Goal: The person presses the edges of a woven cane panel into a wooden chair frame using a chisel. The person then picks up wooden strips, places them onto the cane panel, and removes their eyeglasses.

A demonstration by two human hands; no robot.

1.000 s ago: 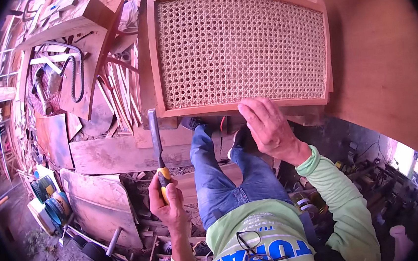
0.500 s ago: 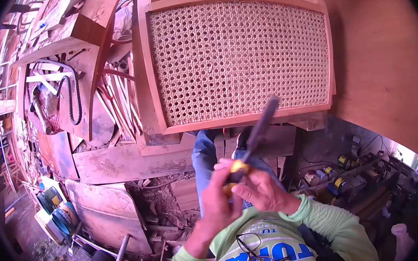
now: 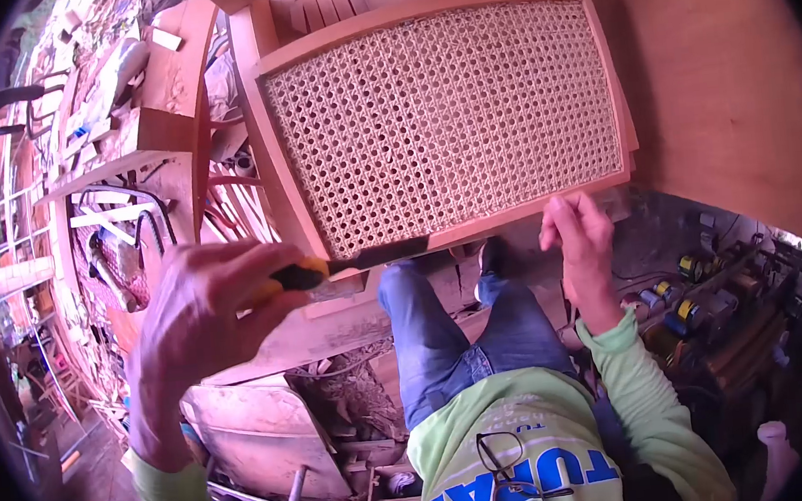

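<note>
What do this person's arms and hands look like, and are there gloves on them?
Both arms are in long, pale green sleeves of soft, wrinkled cloth, ending around the wrists. The left hand and right hand are bare: no gloves. No watch shows on either wrist.

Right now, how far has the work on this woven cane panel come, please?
The woven cane already looks set in its wooden frame. In hand: the left hand holds a chisel along the lower edge; the right hand is close by. Perhaps edge trimming is left; I cannot tell how much.
</note>
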